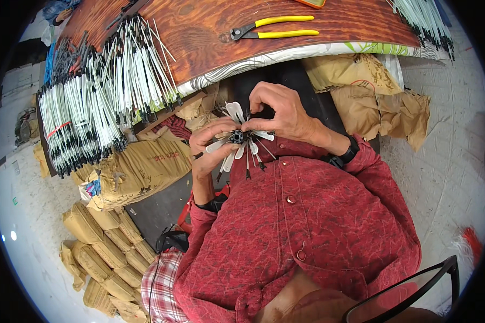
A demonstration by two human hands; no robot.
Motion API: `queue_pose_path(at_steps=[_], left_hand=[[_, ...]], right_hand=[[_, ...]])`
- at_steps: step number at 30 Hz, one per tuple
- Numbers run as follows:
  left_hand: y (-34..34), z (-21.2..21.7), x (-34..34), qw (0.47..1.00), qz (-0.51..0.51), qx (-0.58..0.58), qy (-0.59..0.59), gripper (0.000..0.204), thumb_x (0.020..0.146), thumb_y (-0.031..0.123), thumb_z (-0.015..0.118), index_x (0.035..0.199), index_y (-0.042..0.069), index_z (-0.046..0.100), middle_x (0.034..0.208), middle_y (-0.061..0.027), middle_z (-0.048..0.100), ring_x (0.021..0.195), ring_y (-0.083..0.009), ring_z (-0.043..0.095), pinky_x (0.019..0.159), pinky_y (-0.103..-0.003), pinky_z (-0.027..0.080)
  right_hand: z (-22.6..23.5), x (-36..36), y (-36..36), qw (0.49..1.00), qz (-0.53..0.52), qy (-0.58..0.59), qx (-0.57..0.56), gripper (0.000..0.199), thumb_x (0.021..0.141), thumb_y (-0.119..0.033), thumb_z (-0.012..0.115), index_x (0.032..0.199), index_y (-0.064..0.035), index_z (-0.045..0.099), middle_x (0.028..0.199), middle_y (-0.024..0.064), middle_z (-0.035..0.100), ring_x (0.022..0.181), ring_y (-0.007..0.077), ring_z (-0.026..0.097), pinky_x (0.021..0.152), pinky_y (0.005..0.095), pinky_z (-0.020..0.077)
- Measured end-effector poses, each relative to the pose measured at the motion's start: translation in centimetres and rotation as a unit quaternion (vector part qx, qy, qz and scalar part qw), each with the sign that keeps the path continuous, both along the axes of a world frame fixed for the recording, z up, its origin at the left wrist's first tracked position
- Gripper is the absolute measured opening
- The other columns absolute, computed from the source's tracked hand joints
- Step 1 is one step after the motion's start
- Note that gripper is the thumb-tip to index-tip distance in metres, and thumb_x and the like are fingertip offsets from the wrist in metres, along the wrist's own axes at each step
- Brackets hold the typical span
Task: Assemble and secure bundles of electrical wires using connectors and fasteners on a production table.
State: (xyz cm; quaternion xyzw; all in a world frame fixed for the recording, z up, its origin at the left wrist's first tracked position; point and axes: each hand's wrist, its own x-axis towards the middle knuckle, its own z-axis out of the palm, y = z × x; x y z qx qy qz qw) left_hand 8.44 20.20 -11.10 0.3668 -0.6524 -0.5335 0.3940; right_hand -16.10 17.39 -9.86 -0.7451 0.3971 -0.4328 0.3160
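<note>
Bright light fills the view, which curves toward blackened corners.

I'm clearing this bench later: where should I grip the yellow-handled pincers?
Probably around both yellow handles, from the right: the pincers lie flat, dark head leftward, and the long handles, slightly spread, point right, uncovered.

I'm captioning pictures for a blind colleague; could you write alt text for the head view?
A left hand holds a black hub ringed with white pieces, with the right hand at its edge, by the wearer's red shirt. Beyond, a wooden table holds many white rods and yellow-handled pliers.
</note>
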Motion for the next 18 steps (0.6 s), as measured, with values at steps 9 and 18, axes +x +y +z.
queue_pose_path(at_steps=[9, 18], left_hand=[[0.09, 0.65, -0.38, 0.999, 0.022, -0.029, 0.031, 0.035, 0.074, 0.013, 0.081, 0.105, -0.002, 0.072, 0.105, -0.0153, 0.073, 0.103, -0.0265, 0.067, 0.097, -0.040, 0.048], [0.63, -0.27, -0.34, 0.999, 0.025, -0.011, 0.020, 0.038, 0.074, 0.017, 0.085, 0.108, 0.002, 0.074, 0.106, -0.0103, 0.066, 0.100, -0.0229, 0.063, 0.090, -0.034, 0.048]], right_hand=[[0.39, -0.54, -0.06, 0.992, 0.111, -0.001, -0.059, 0.021, 0.074, -0.026, 0.082, 0.086, -0.0110, 0.075, 0.080, 0.0043, 0.066, 0.069, 0.0213, 0.065, 0.061, 0.0316, 0.0482], [0.23, -0.26, 0.01, 0.988, 0.112, 0.043, -0.100, 0.031, 0.076, -0.035, 0.079, 0.094, -0.0110, 0.072, 0.081, 0.0024, 0.067, 0.070, 0.0239, 0.066, 0.059, 0.0347, 0.0490]])
